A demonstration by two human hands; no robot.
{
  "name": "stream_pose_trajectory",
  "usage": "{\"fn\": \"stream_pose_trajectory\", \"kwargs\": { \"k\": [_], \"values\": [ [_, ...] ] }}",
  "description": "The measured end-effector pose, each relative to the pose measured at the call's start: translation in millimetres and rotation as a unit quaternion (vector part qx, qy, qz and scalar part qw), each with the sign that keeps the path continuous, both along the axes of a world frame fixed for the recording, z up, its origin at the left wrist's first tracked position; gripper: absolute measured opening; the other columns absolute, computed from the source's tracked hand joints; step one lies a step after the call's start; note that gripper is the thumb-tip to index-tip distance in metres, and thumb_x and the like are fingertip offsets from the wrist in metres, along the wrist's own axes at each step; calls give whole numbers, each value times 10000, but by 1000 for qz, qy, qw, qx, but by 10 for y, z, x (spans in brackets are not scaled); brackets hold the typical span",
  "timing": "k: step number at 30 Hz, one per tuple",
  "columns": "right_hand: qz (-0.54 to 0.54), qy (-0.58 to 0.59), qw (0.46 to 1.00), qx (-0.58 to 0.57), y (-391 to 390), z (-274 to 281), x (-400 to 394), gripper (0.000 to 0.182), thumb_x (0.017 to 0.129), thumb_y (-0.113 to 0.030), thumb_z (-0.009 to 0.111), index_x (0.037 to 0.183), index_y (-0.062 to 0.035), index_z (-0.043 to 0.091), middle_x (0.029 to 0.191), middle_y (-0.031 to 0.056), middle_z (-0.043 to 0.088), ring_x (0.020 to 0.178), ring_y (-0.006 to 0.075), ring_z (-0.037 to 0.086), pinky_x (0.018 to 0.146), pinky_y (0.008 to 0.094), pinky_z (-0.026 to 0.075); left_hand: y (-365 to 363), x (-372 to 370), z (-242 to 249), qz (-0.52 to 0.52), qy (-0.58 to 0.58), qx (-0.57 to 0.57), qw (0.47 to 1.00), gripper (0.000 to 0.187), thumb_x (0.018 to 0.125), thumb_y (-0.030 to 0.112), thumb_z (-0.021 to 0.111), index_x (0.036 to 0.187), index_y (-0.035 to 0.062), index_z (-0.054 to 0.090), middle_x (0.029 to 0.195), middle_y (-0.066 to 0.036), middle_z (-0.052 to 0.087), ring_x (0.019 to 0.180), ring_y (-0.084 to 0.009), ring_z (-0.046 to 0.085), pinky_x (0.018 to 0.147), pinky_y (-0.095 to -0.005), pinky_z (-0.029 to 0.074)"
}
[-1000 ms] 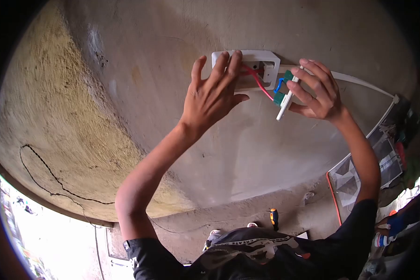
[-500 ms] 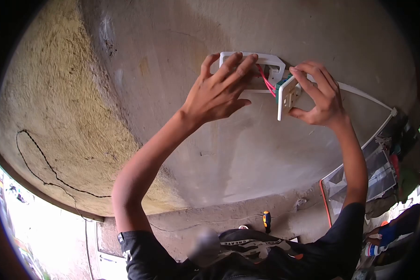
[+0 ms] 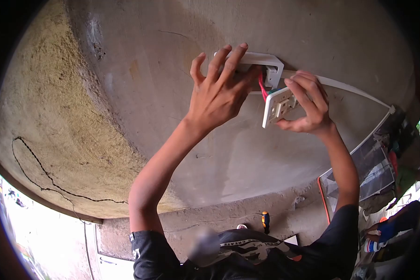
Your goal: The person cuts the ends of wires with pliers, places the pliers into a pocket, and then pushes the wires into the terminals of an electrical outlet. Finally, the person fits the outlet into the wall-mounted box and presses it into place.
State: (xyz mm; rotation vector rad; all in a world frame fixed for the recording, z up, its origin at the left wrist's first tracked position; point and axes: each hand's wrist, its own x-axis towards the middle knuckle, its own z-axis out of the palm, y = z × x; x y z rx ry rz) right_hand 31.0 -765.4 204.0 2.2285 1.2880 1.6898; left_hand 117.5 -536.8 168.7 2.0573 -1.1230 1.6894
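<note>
A white mounting box [image 3: 271, 62] is fixed to the grey plastered wall. My left hand [image 3: 221, 91] lies flat over the box's opening with fingers spread, covering most of it. My right hand [image 3: 305, 105] grips a white socket faceplate [image 3: 277, 106] just right of the box, its front turned toward me. Red wires [image 3: 262, 87] run from the box to the back of the faceplate.
White cable trunking [image 3: 354, 89] runs right from the box and turns down at a corner. On the floor below lie a screwdriver with an orange and black handle [image 3: 265, 219] and an orange cable [image 3: 322, 198]. A dark crack [image 3: 51, 185] crosses the lower left wall.
My right hand has turned the faceplate so its front faces me and brought it closer to the box. My left hand has slid further over the box opening.
</note>
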Motion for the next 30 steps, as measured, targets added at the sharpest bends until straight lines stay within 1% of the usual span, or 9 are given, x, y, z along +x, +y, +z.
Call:
{"fn": "stream_pose_trajectory", "kwargs": {
  "k": [6, 9, 12, 14, 18, 21, 26, 29, 30],
  "values": [
    [52, 73, 996, 20, 79, 60, -12, 820, 434, -128, 846, 1208, -16, 602, 1083, 125, 583, 936, 307, 587, 795, 429, 510, 90, -11, 15, -11, 12, 24, 1000, 453, 786, 322, 745, 1225, 345, 635, 1485, -45, 351, 1329, -230, 336, 1079, -477, 153],
    [44, 64, 997, -20, 34, 49, -9, 782, 435, -119, 848, 1176, -31, 611, 1058, 108, 583, 935, 300, 589, 808, 448, 507, 148, -163, -75, -45, -10, -66, 997, 401, 795, 243, 752, 1187, 258, 665, 1403, -63, 459, 1266, -230, 421, 1054, -422, 248],
    [24, 49, 998, -29, 26, -23, -7, 694, 454, -113, 854, 1097, -75, 594, 1034, 77, 582, 971, 287, 576, 853, 467, 485, 212, -443, -259, -124, 97, -119, 980, 299, 815, 179, 699, 1105, 113, 665, 1168, -89, 628, 1015, -218, 600, 927, -387, 393],
    [0, 22, 999, -48, 59, -84, -12, 614, 512, -120, 846, 1060, -114, 571, 1023, 58, 586, 1003, 260, 560, 872, 453, 470, 145, -607, -255, -316, 379, -158, 855, 249, 864, 179, 664, 1054, 18, 652, 912, -117, 692, 799, -251, 662, 764, -352, 492],
    [-57, -53, 988, -131, 105, -172, -55, 345, 705, -141, 768, 1014, -160, 614, 1059, 8, 584, 1032, 209, 547, 893, 422, 462, 18, -575, -255, -370, 440, -211, 790, 375, 967, 294, 588, 1158, -27, 620, 1015, -123, 699, 952, -159, 638, 820, -307, 498],
    [-62, -130, 978, -154, 106, -285, -29, 288, 760, -172, 756, 1025, -194, 646, 1102, -27, 577, 1092, 192, 515, 936, 415, 449, -51, -550, -167, -383, 473, -250, 753, 341, 930, 244, 626, 1123, -36, 635, 945, -167, 713, 843, -236, 713, 706, -318, 539],
    [-79, -181, 973, -117, 113, -288, -97, 277, 800, -216, 743, 1059, -281, 668, 1263, -50, 497, 1241, 207, 430, 1041, 420, 403, -232, -448, -259, -407, 493, -243, 729, 363, 911, 246, 678, 1126, -45, 641, 907, -146, 723, 809, -175, 706, 665, -284, 537],
    [-80, -178, 970, -144, -45, -306, -131, 340, 772, -226, 777, 1086, -289, 663, 1349, 2, 434, 1321, 255, 359, 1059, 447, 390, -322, -402, -286, -418, 533, -260, 688, 329, 909, 218, 683, 1087, -58, 657, 867, -114, 724, 776, -131, 689, 664, -272, 533],
    [-59, -166, 980, -86, -155, -353, -94, 492, 749, -223, 796, 1196, -282, 599, 1370, 55, 408, 1330, 288, 351, 1060, 462, 384, -332, -381, -284, -434, 530, -264, 679, 311, 913, 211, 677, 1058, -64, 666, 851, -100, 721, 766, -120, 681, 656, -263, 529]
  ]
}}
